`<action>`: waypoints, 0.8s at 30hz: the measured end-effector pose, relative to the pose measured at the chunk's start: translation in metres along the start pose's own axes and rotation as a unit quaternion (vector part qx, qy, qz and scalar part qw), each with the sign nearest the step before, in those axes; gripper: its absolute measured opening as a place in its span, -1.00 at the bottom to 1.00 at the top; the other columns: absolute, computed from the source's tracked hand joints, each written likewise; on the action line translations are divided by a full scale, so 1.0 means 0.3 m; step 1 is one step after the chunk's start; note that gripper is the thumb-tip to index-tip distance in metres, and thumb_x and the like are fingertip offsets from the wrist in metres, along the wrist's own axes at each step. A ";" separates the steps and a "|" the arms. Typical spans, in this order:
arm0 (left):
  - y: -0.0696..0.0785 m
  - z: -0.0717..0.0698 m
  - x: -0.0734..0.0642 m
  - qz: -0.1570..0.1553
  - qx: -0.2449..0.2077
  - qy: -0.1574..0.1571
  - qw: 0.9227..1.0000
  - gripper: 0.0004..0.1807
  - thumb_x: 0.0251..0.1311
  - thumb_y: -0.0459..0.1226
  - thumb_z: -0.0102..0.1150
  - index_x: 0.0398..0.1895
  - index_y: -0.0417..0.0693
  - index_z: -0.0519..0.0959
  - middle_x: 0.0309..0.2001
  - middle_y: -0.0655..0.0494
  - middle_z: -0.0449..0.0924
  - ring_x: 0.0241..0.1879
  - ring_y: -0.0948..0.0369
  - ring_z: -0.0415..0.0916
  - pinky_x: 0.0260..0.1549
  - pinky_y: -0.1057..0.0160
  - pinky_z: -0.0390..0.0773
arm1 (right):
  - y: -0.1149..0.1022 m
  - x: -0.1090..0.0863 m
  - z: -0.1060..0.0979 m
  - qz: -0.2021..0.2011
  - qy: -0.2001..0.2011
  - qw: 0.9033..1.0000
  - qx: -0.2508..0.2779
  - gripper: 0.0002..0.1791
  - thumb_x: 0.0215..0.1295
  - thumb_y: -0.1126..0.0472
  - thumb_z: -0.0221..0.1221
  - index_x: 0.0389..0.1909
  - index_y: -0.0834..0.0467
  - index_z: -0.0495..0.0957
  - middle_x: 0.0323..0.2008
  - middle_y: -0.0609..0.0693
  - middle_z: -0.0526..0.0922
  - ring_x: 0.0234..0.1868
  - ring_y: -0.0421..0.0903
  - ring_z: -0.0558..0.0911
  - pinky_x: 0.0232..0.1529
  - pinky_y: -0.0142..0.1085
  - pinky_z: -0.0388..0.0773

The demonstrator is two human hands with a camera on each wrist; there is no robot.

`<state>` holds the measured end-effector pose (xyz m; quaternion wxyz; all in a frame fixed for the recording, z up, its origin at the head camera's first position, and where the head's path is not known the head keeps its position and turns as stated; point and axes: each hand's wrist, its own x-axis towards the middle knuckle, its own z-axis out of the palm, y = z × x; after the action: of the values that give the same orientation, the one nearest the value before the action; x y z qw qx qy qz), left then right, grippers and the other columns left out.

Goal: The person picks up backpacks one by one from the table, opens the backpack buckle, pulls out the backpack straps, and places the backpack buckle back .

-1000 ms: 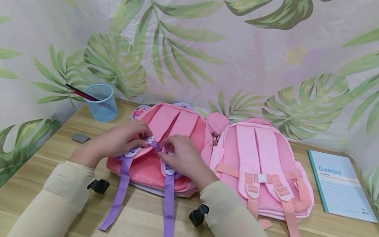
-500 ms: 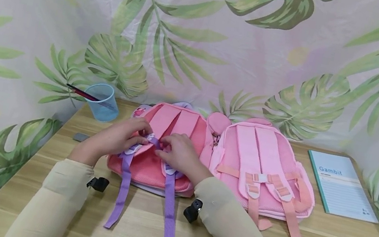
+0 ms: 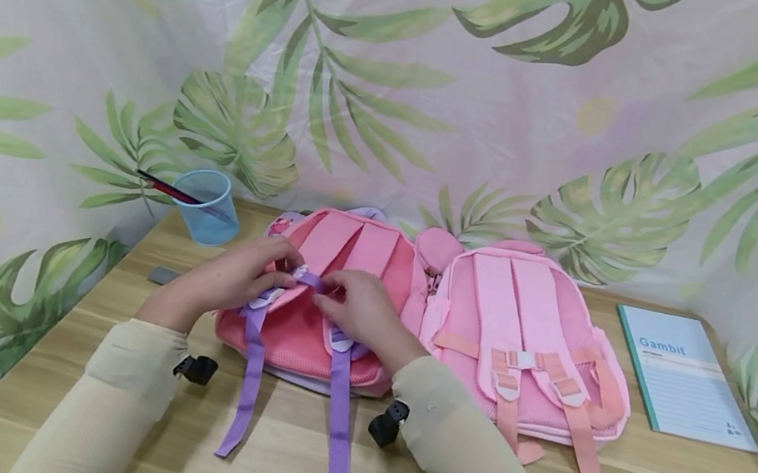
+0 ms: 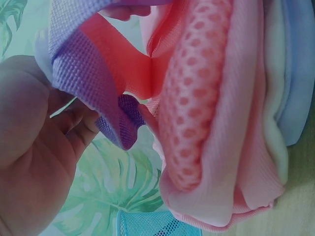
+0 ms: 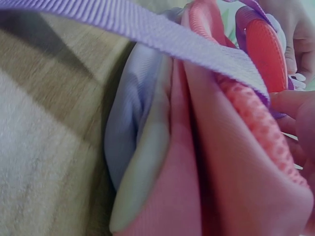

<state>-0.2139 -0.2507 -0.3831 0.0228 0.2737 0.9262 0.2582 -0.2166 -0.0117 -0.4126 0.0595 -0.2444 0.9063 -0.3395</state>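
A coral-pink backpack (image 3: 283, 346) lies with its shoulder straps up on the table. Over its left shoulder strap, my left hand (image 3: 227, 277) pinches a small white buckle (image 3: 300, 272). Fingers and thumb of my right hand (image 3: 366, 310) pinch the short purple chest strap (image 3: 312, 281) that runs from this buckle. Two purple adjusting straps (image 3: 332, 448) hang from the backpack toward the front of the table. In the left wrist view purple webbing (image 4: 83, 73) passes close to the left palm, and the fingertips are partly hidden behind it.
A light-pink backpack (image 3: 484, 289) lies directly to the right, its peach straps trailing forward. Farther right is a notebook (image 3: 688, 384). At the back left stands a blue mesh pen cup (image 3: 214, 220) with pens, near a small grey block (image 3: 162, 276). A leaf-print curtain (image 3: 387, 103) encloses the table.
My right hand has shifted slightly left, closer to the left hand, and the purple strap between them now bows. The left dangling strap has swung a little right.
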 end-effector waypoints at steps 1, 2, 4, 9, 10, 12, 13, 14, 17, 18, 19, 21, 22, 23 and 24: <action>0.000 -0.001 -0.001 -0.003 -0.001 0.001 1.000 -0.77 0.44 -0.33 0.35 0.09 -0.07 0.63 -0.07 0.04 0.67 -0.06 0.10 0.57 0.06 -0.03 0.63 | -0.001 -0.001 -0.001 0.000 0.001 1.000 0.005 -0.65 0.52 0.04 0.34 0.19 0.10 0.74 0.01 -0.01 0.80 -0.01 -0.08 0.66 0.16 -0.17 0.62; 0.000 -0.003 -0.003 -0.007 -0.001 0.002 1.000 -0.77 0.44 -0.33 0.35 0.10 -0.08 0.63 -0.07 0.03 0.68 -0.06 0.10 0.57 0.06 -0.03 0.63 | -0.002 -0.002 -0.002 0.001 0.002 1.000 0.010 -0.65 0.52 0.04 0.34 0.19 0.10 0.74 0.01 -0.01 0.79 -0.04 -0.10 0.66 0.11 -0.19 0.63; 0.001 -0.005 -0.005 -0.015 -0.003 0.003 1.000 -0.75 0.44 -0.32 0.36 0.12 -0.08 0.64 -0.07 0.03 0.69 -0.06 0.10 0.58 0.06 -0.02 0.64 | -0.003 -0.003 -0.004 0.000 0.004 1.000 0.014 -0.66 0.52 0.05 0.34 0.19 0.10 0.74 0.00 -0.02 0.79 -0.10 -0.13 0.66 0.03 -0.24 0.64; 0.002 -0.009 -0.008 -0.026 -0.012 0.005 1.000 -0.77 0.45 -0.32 0.35 0.11 -0.08 0.65 -0.06 0.03 0.69 -0.06 0.10 0.57 0.06 -0.01 0.64 | -0.010 -0.004 -0.015 -0.010 0.017 0.999 0.038 -0.68 0.52 0.07 0.34 0.16 0.12 0.74 0.00 0.01 0.79 -0.08 -0.11 0.70 0.00 -0.24 0.67; 0.003 -0.008 -0.007 -0.022 -0.012 0.007 1.000 -0.77 0.45 -0.32 0.35 0.10 -0.08 0.64 -0.06 0.02 0.69 -0.05 0.09 0.57 0.07 -0.02 0.64 | -0.012 -0.005 -0.019 -0.015 0.021 0.999 0.047 -0.69 0.52 0.08 0.34 0.14 0.13 0.74 0.00 0.02 0.79 -0.06 -0.08 0.72 0.04 -0.21 0.68; 0.002 -0.007 -0.006 -0.012 -0.010 0.009 1.000 -0.79 0.45 -0.34 0.34 0.07 -0.09 0.63 -0.06 0.01 0.69 -0.03 0.06 0.57 0.08 -0.04 0.63 | -0.019 -0.008 -0.031 -0.021 0.029 0.997 0.061 -0.69 0.52 0.08 0.34 0.14 0.13 0.74 -0.01 0.02 0.79 0.01 -0.04 0.71 0.13 -0.17 0.67; 0.001 -0.006 -0.006 -0.006 -0.009 0.012 1.000 -0.80 0.45 -0.35 0.33 0.06 -0.10 0.62 -0.05 0.00 0.68 -0.02 0.05 0.57 0.09 -0.06 0.62 | -0.024 -0.010 -0.037 -0.023 0.031 0.997 0.068 -0.68 0.52 0.07 0.33 0.15 0.13 0.74 0.00 0.01 0.79 0.05 -0.03 0.71 0.17 -0.14 0.66; 0.000 -0.004 -0.006 0.000 -0.007 0.014 1.000 -0.81 0.45 -0.36 0.33 0.05 -0.10 0.62 -0.05 0.00 0.68 -0.01 0.04 0.57 0.10 -0.07 0.62 | -0.028 -0.011 -0.043 -0.024 0.033 0.996 0.075 -0.68 0.52 0.06 0.33 0.16 0.12 0.73 0.00 0.01 0.79 0.07 -0.03 0.71 0.20 -0.13 0.66; -0.005 0.000 -0.007 0.012 -0.002 0.020 1.000 -0.81 0.44 -0.38 0.33 0.04 -0.10 0.61 -0.05 -0.01 0.67 0.01 0.02 0.56 0.13 -0.10 0.61 | -0.043 -0.013 -0.062 -0.014 0.034 0.994 0.102 -0.66 0.53 0.05 0.33 0.19 0.09 0.72 0.03 0.00 0.78 0.06 -0.04 0.68 0.20 -0.12 0.65; -0.006 0.001 -0.007 0.014 0.000 0.021 1.000 -0.81 0.44 -0.38 0.33 0.04 -0.10 0.61 -0.05 -0.01 0.67 0.01 0.02 0.56 0.13 -0.10 0.60 | -0.046 -0.014 -0.067 -0.011 0.034 0.993 0.111 -0.66 0.53 0.05 0.33 0.19 0.09 0.72 0.04 0.01 0.78 0.05 -0.05 0.67 0.19 -0.14 0.64; -0.008 0.001 -0.007 0.016 0.000 0.023 1.000 -0.81 0.44 -0.38 0.33 0.04 -0.10 0.61 -0.05 -0.01 0.67 0.01 0.02 0.55 0.13 -0.11 0.60 | -0.049 -0.013 -0.070 -0.003 0.034 0.992 0.120 -0.67 0.52 0.05 0.32 0.19 0.09 0.72 0.05 0.01 0.77 0.03 -0.06 0.66 0.16 -0.16 0.63; -0.009 0.003 -0.006 0.016 -0.001 0.026 1.000 -0.80 0.43 -0.38 0.33 0.04 -0.11 0.60 -0.06 -0.01 0.66 0.01 0.03 0.55 0.12 -0.10 0.59 | -0.052 -0.012 -0.074 0.011 0.034 0.990 0.138 -0.68 0.51 0.07 0.31 0.18 0.08 0.72 0.04 0.00 0.76 -0.04 -0.09 0.63 0.07 -0.24 0.61; -0.010 0.003 -0.005 0.015 -0.002 0.027 1.000 -0.80 0.43 -0.38 0.33 0.04 -0.11 0.60 -0.06 -0.01 0.65 0.00 0.03 0.55 0.11 -0.09 0.59 | -0.052 -0.013 -0.076 0.018 0.034 0.988 0.146 -0.68 0.50 0.09 0.30 0.17 0.08 0.72 0.02 0.01 0.75 -0.08 -0.10 0.63 0.02 -0.28 0.59; -0.010 0.004 -0.004 0.014 -0.003 0.028 0.999 -0.80 0.43 -0.38 0.33 0.04 -0.11 0.60 -0.06 -0.01 0.65 -0.01 0.03 0.55 0.10 -0.09 0.59 | -0.052 -0.013 -0.077 0.026 0.034 0.987 0.154 -0.69 0.50 0.10 0.30 0.17 0.08 0.72 0.00 0.02 0.74 -0.14 -0.12 0.63 -0.06 -0.31 0.58; -0.010 0.005 -0.004 0.012 -0.004 0.030 0.999 -0.80 0.43 -0.38 0.33 0.04 -0.11 0.59 -0.07 -0.01 0.65 -0.01 0.04 0.55 0.09 -0.08 0.58 | -0.051 -0.014 -0.076 0.034 0.032 0.986 0.161 -0.69 0.50 0.11 0.30 0.17 0.08 0.71 -0.04 0.04 0.73 -0.23 -0.11 0.62 -0.17 -0.31 0.58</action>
<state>-0.2141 -0.2529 -0.3860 -0.0065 0.2767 0.9221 0.2702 -0.2130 -0.0062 -0.3857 0.0807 -0.1903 0.8492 -0.4860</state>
